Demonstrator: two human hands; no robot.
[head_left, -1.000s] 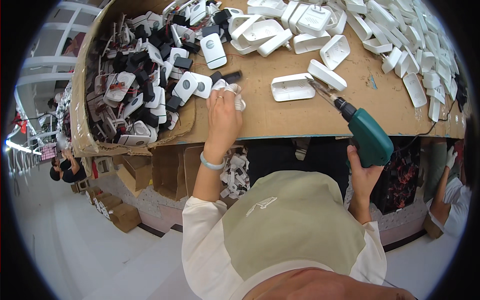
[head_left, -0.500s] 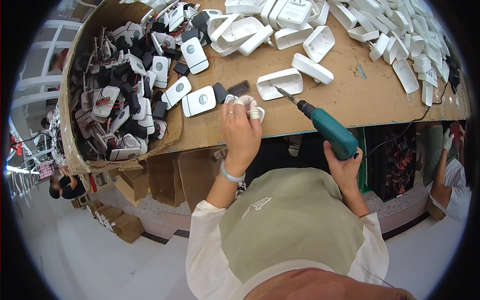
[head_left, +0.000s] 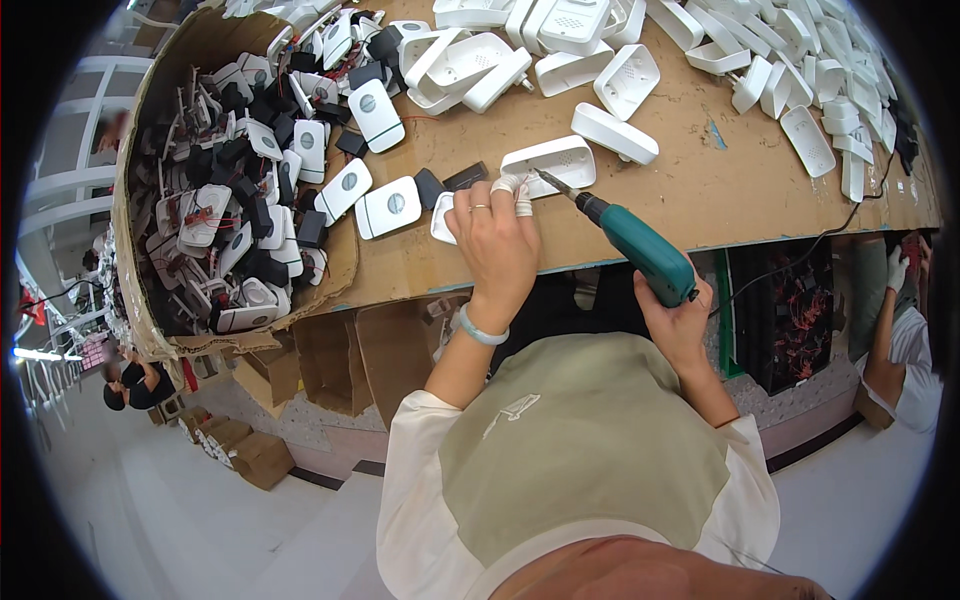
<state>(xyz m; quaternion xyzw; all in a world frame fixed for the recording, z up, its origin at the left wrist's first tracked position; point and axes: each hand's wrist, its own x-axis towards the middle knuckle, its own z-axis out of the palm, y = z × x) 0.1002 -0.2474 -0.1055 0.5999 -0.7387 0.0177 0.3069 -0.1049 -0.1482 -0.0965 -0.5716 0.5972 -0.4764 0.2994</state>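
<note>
My right hand (head_left: 677, 318) is wrapped round the rear of a green electric screwdriver (head_left: 645, 250), whose metal bit points up and left. My left hand (head_left: 495, 245) is closed, its fingers bent, with white wrapping on some fingertips. Those fingertips meet close to the bit's tip; anything pinched there is too small to make out. Beside that hand, partly covered by it, a white plastic piece (head_left: 442, 218) lies at the table's near edge. Just beyond the bit rests an open white casing shell (head_left: 560, 160), hollow side up.
Left of my hands, a cardboard box (head_left: 135, 270) holds many white-and-black units with red wires. White units with round buttons (head_left: 388, 208) lie beside it. A small dark block (head_left: 465, 177) sits near my left hand. White shells (head_left: 800, 60) pile up at the far right. A black cable (head_left: 835, 232) trails off rightward.
My left hand has shifted right, to the screwdriver's tip, uncovering more of the white piece beside it. The screwdriver and my right hand have moved slightly left.
</note>
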